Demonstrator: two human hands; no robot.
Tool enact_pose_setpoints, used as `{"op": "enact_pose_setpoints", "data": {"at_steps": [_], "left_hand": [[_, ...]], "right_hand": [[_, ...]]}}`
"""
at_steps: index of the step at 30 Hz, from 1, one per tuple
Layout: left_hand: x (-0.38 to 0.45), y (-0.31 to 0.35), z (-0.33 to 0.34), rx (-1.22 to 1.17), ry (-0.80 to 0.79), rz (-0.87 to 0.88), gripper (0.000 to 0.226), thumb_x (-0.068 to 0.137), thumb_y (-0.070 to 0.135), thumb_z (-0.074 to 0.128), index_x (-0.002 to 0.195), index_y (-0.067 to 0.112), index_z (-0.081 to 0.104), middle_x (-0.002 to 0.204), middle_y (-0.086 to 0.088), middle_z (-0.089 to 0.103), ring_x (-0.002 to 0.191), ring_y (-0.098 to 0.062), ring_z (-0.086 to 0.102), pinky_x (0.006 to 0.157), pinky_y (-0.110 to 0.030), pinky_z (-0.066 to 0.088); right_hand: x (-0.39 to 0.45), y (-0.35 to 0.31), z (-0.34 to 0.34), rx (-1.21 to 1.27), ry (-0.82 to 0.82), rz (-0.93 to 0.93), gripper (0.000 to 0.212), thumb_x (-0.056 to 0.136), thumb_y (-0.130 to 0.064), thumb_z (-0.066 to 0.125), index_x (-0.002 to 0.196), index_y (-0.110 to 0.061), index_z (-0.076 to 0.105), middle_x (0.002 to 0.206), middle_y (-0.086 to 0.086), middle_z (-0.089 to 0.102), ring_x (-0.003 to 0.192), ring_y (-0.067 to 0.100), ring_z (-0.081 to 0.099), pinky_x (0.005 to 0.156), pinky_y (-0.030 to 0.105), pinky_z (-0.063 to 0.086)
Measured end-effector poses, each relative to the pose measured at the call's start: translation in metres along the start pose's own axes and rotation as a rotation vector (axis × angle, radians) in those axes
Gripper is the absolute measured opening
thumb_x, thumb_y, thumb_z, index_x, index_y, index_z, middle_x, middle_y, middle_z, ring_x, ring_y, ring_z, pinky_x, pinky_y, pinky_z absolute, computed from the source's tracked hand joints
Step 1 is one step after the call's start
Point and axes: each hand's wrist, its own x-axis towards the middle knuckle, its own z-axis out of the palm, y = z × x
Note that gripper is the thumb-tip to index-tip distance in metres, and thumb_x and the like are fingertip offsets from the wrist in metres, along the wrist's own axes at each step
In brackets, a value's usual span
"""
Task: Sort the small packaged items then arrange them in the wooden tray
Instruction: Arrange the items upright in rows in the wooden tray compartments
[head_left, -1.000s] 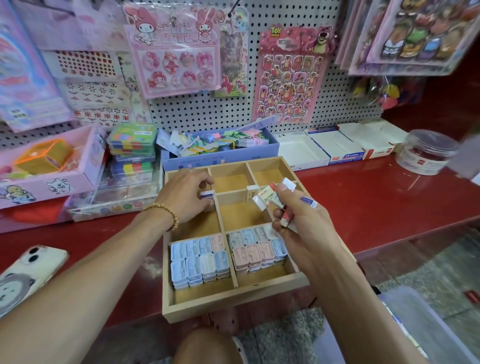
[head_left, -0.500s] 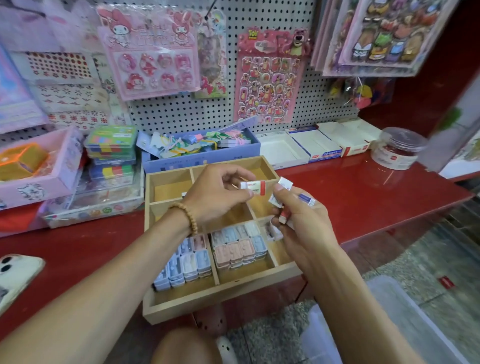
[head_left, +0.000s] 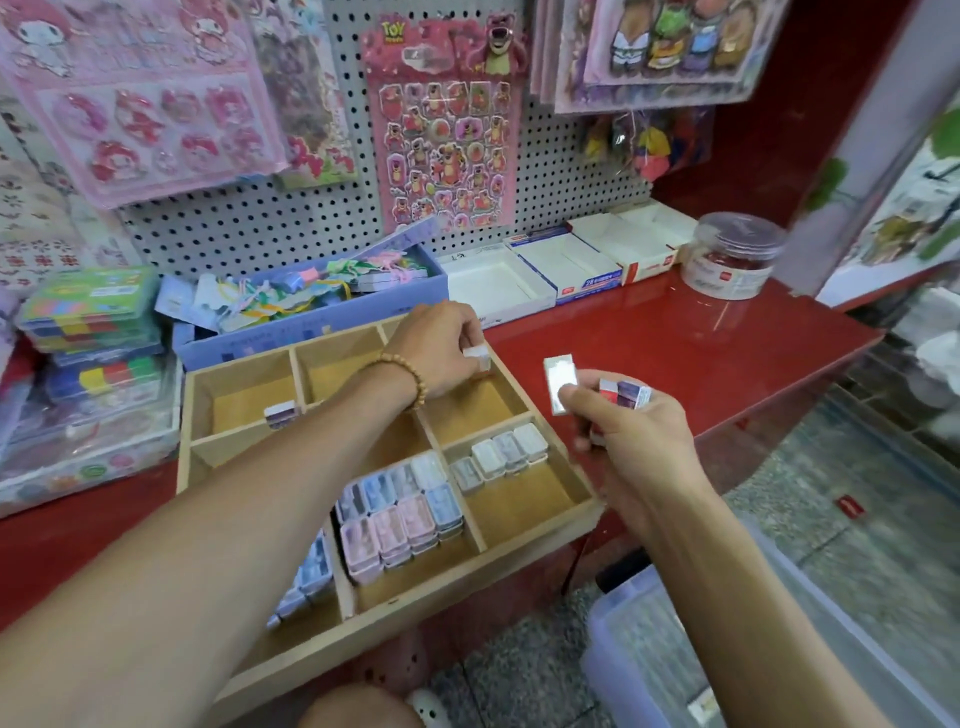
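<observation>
A single head-worn wide-angle view looks forward and steeply down from close above the glossy red table (head_left: 675, 338). It faces the far white pegboard wall (head_left: 322, 208), with the compartmented wooden tray (head_left: 415, 613) near centre and both forearms entering from the near edge.

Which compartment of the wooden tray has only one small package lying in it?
The back-left compartment of the wooden tray: one package lies there alone, while the front compartments hold rows.

A glossy red counter (head_left: 649, 332) carries the wooden tray (head_left: 415, 597) under the left fingers (head_left: 470, 332). Beyond those fingers sit a blue box (head_left: 311, 322) and white cartons (head_left: 561, 270); a clear tub (head_left: 732, 260) stands far beyond the right fingers (head_left: 587, 402).
</observation>
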Motion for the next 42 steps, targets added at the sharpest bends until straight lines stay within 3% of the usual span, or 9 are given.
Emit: {"op": "enact_pose_setpoints", "data": {"at_steps": [12,15,19,24,28,31,34,37,42], "left_hand": [[0.013,-0.006,0.013,0.177,-0.017,0.091,0.024,0.081,0.037,0.071,0.098,0.024,0.06,0.095,0.004,0.06,0.091,-0.016,0.055,0.077,-0.034,0.05],[0.004,0.009,-0.002,-0.13,0.077,0.074,0.017,0.091,0.033,0.062,0.093,0.018,0.068,0.085,0.006,0.065,0.081,-0.01,0.06,0.073,-0.026,0.048],[-0.014,0.027,-0.031,-0.569,-0.196,0.034,0.02,0.095,0.019,0.059,0.097,0.005,0.072,0.073,0.003,0.07,0.063,-0.011,0.067,0.054,-0.02,0.048],[-0.026,0.019,-0.061,-0.72,-0.286,0.041,0.015,0.089,0.006,0.065,0.101,0.01,0.073,0.084,-0.012,0.072,0.065,-0.016,0.067,0.054,-0.021,0.054],[-0.033,0.01,-0.074,-0.654,-0.326,0.061,0.024,0.086,-0.001,0.067,0.108,0.007,0.07,0.074,-0.005,0.069,0.062,-0.012,0.067,0.061,-0.022,0.057],[-0.032,-0.006,-0.079,-0.635,-0.261,0.002,0.024,0.087,-0.003,0.066,0.11,0.004,0.069,0.07,-0.004,0.064,0.064,-0.015,0.068,0.065,-0.025,0.06],[-0.024,-0.027,-0.079,-0.44,-0.166,-0.029,0.015,0.088,0.004,0.067,0.101,0.011,0.071,0.076,-0.006,0.066,0.068,-0.012,0.069,0.064,-0.024,0.059],[-0.008,-0.041,-0.067,-0.268,-0.079,-0.027,0.012,0.085,0.01,0.071,0.092,0.019,0.069,0.078,-0.004,0.064,0.069,-0.014,0.061,0.067,-0.03,0.055],[0.027,-0.049,-0.032,-0.068,-0.028,-0.032,0.015,0.082,0.014,0.074,0.096,0.018,0.07,0.089,-0.003,0.068,0.086,-0.019,0.063,0.081,-0.034,0.053]], "right_hand": [[0.008,0.003,-0.015,-0.065,-0.05,-0.074,0.009,0.083,-0.001,0.076,0.09,-0.004,0.071,0.061,0.009,0.062,0.047,0.014,0.048,0.043,0.024,0.039],[0.008,0.0,-0.009,-0.054,-0.066,-0.071,0.009,0.082,-0.002,0.076,0.086,-0.006,0.07,0.058,0.006,0.059,0.048,0.015,0.045,0.044,0.025,0.038],[0.008,-0.005,0.008,-0.018,-0.097,-0.066,0.009,0.082,-0.002,0.077,0.086,-0.007,0.07,0.059,0.007,0.058,0.05,0.015,0.044,0.048,0.028,0.038],[0.005,-0.008,0.03,-0.014,-0.15,-0.098,0.013,0.08,0.001,0.077,0.081,-0.009,0.069,0.059,0.005,0.057,0.048,0.012,0.046,0.046,0.024,0.038],[0.004,-0.006,0.045,0.005,-0.173,-0.127,0.011,0.081,-0.003,0.078,0.087,-0.003,0.069,0.06,0.006,0.057,0.047,0.012,0.044,0.045,0.022,0.036],[0.005,-0.006,0.052,0.101,-0.156,0.002,0.014,0.088,-0.017,0.074,0.085,-0.006,0.066,0.067,0.006,0.056,0.056,0.012,0.046,0.051,0.023,0.037],[0.009,-0.01,0.047,0.319,-0.109,0.198,0.007,0.094,-0.005,0.061,0.087,-0.005,0.06,0.075,0.009,0.059,0.064,0.015,0.053,0.061,0.027,0.041],[0.013,-0.013,0.041,0.436,-0.097,0.223,0.01,0.092,0.007,0.049,0.098,0.004,0.057,0.079,0.015,0.061,0.069,0.02,0.059,0.069,0.031,0.048],[0.02,-0.013,0.028,0.178,-0.12,0.142,0.009,0.095,0.0,0.061,0.104,0.001,0.063,0.087,0.016,0.072,0.081,0.023,0.074,0.079,0.032,0.062]]}}
